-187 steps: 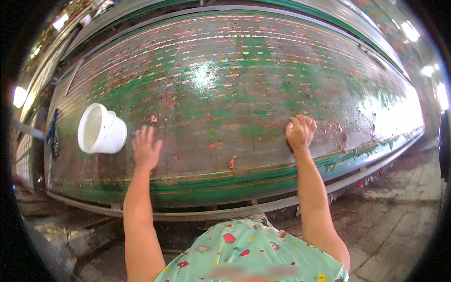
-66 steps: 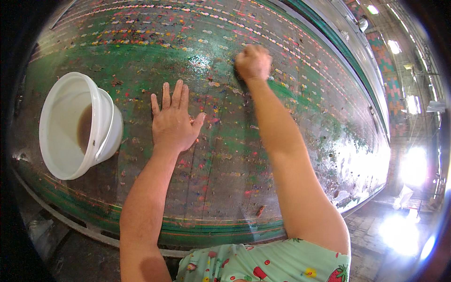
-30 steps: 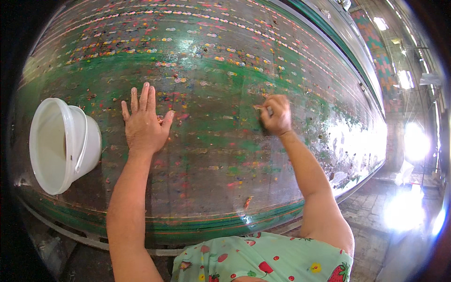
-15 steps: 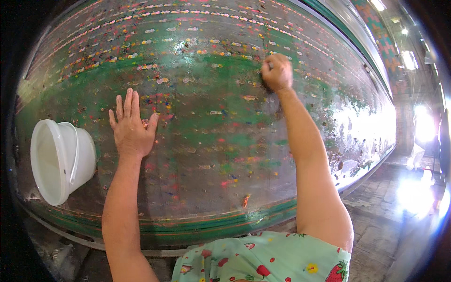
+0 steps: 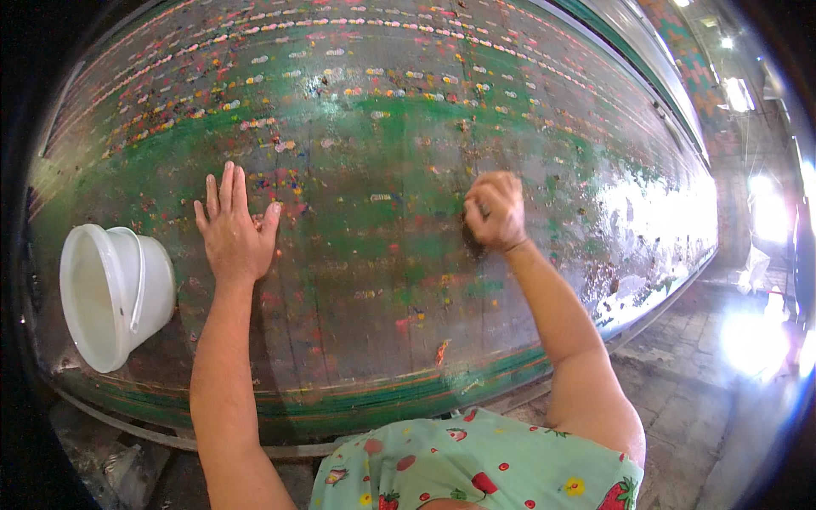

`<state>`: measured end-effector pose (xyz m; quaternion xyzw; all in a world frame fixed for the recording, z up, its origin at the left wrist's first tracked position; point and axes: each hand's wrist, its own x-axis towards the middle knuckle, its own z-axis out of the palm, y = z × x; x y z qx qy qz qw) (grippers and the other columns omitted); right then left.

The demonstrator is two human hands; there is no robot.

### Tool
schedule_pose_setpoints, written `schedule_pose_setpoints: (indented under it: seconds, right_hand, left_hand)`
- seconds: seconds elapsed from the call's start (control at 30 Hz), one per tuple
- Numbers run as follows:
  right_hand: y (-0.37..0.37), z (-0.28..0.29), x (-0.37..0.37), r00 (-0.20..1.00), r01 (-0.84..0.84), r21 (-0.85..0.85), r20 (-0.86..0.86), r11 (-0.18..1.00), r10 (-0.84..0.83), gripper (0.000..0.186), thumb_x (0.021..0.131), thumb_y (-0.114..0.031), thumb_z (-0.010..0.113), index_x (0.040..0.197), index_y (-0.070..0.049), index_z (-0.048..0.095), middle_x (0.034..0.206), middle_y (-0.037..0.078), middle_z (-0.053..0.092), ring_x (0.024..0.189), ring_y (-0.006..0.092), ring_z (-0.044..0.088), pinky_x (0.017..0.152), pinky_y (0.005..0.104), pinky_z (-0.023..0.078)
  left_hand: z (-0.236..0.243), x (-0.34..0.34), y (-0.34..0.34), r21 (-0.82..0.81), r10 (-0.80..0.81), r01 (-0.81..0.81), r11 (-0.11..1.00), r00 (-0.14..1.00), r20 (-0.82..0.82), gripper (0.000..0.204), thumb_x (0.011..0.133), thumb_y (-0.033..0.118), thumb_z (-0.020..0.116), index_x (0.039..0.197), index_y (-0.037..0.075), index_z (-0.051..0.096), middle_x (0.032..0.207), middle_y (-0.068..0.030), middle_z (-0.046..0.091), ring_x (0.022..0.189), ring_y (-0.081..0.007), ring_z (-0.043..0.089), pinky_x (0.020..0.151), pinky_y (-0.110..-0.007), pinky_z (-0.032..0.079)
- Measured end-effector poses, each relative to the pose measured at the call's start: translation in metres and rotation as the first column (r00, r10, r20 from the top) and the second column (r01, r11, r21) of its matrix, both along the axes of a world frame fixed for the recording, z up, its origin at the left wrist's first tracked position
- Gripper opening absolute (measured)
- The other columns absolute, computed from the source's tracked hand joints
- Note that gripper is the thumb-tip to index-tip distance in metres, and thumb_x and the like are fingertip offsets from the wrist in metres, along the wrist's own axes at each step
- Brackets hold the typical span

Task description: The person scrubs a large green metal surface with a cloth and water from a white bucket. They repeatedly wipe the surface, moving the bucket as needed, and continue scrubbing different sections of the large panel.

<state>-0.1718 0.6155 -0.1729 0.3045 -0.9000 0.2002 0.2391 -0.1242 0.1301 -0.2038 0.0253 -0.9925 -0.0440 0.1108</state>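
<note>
Surface (image 5: 382, 255) is wet but much paint remains — right hand (image 5: 495, 211) clenched on a dark scrubber (image 5: 473, 245), left hand (image 5: 234, 234) flat, fingers spread.

Strong daylight comes in from the right side. It burns out the floor (image 5: 748, 340) there to pure white and puts a bright glare on the wet right end of the bench (image 5: 654, 204). A small sheen also sits near the top middle of the bench. The left part is dimmer, and the white bucket (image 5: 110, 293) is evenly lit without hard shadow. The left forearm (image 5: 223, 365) throws a soft shadow beside it. The middle is sharp. The fisheye lens bends the bench edges strongly, and the corners fall to black.
</note>
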Motion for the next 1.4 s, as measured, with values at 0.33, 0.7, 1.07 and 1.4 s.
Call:
schedule_pose_setpoints:
  seconds: [0.33, 0.7, 1.07, 1.4]
  right_hand:
    - [-0.103, -0.018, -0.001, 0.972, 0.232, 0.056, 0.039, 0.971, -0.234, 0.015, 0.088, -0.027, 0.083, 0.097, -0.016, 0.078, 0.113, 0.01, 0.074, 0.116, 0.0355, 0.069, 0.098, 0.0537, 0.054]
    - [-0.035, -0.007, -0.053, 0.813, 0.58, 0.031, -0.086, 0.814, -0.576, 0.017, 0.096, -0.03, 0.071, 0.097, -0.014, 0.078, 0.116, 0.012, 0.076, 0.118, 0.0375, 0.069, 0.1, 0.0563, 0.054]
    - [-0.12, -0.005, 0.013, 0.992, 0.118, 0.09, -0.058, 0.989, -0.113, 0.008, 0.086, -0.018, 0.08, 0.091, -0.014, 0.075, 0.106, 0.008, 0.075, 0.113, 0.0337, 0.07, 0.093, 0.053, 0.053]
    - [-0.254, -0.025, -0.02, 0.988, 0.154, 0.059, -0.016, 0.986, -0.153, 0.012, 0.091, -0.025, 0.079, 0.094, -0.014, 0.075, 0.117, 0.012, 0.073, 0.118, 0.0369, 0.069, 0.101, 0.0556, 0.054]
  left_hand:
    - [0.002, 0.0, 0.002, -0.029, 0.011, -0.011, 1.0, 1.0, 0.004, 0.086, 0.114, 0.06, 0.062, 0.181, 0.011, 0.039, 0.191, -0.0052, 0.033, 0.176, -0.0385, 0.03, 0.141, -0.07, 0.023]
    - [0.007, -0.001, 0.005, -0.015, 0.051, -0.05, 0.999, 0.996, 0.073, 0.088, 0.114, 0.062, 0.061, 0.182, 0.011, 0.038, 0.192, -0.0042, 0.031, 0.177, -0.0377, 0.027, 0.142, -0.067, 0.021]
    - [0.016, 0.002, 0.006, 0.024, 0.05, -0.053, 0.998, 0.991, 0.121, 0.087, 0.114, 0.061, 0.06, 0.182, 0.01, 0.038, 0.193, -0.0044, 0.029, 0.177, -0.0374, 0.027, 0.143, -0.067, 0.02]
    - [0.018, 0.003, 0.006, 0.062, 0.047, -0.054, 0.997, 0.993, 0.107, 0.086, 0.114, 0.059, 0.06, 0.182, 0.009, 0.038, 0.193, -0.0044, 0.029, 0.178, -0.0371, 0.025, 0.143, -0.067, 0.018]
